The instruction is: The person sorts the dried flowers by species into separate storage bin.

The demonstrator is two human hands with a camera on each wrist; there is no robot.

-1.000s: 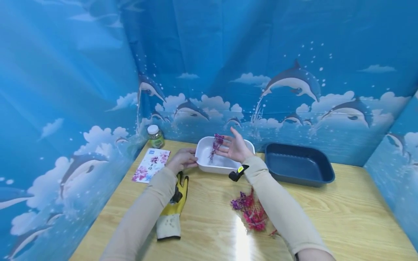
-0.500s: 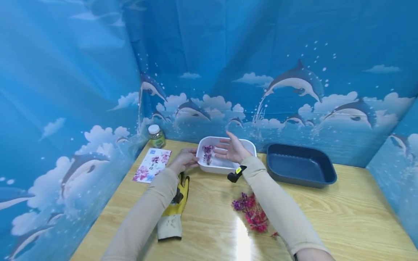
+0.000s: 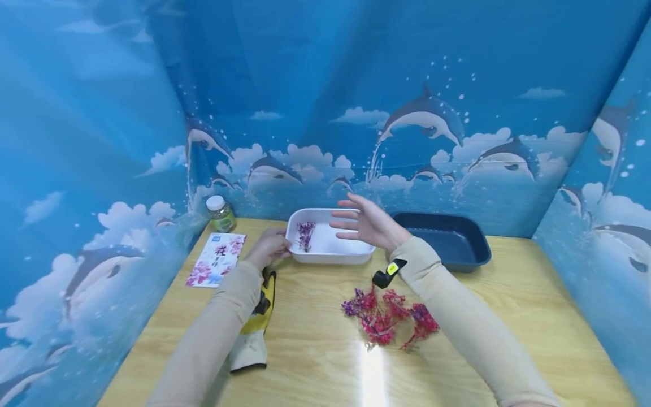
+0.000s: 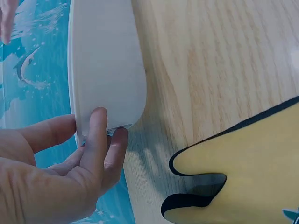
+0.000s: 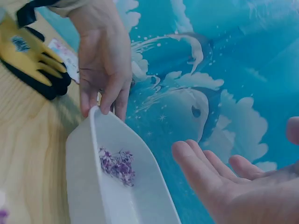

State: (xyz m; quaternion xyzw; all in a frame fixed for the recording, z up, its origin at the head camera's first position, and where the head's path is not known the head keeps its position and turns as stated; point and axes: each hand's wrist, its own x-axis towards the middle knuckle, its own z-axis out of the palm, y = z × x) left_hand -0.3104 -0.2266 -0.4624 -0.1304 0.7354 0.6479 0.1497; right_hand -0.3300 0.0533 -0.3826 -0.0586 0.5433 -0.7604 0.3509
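Sleeves: you wear a left sleeve (image 3: 203,339) and a right sleeve (image 3: 473,316), both plain beige, long and fitted along your forearms.
Cuffs: yours end at the wrists, the cloth gathered there in soft creases.
Right wrist unit (image 3: 380,278): black, angular, strapped at your cuff, with a bright yellow patch (image 3: 392,269).
Left wrist unit (image 5: 27,15): black, partly in your view.
Hands: your left hand (image 3: 269,247) and right hand (image 3: 373,222) are bare.

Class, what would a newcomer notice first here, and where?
The dolphin-print backdrop rises behind the wooden table. The left hand pinches the left end of the white tub, with a purple flower sprig inside. In front of it lies a pink-and-purple flower cluster.
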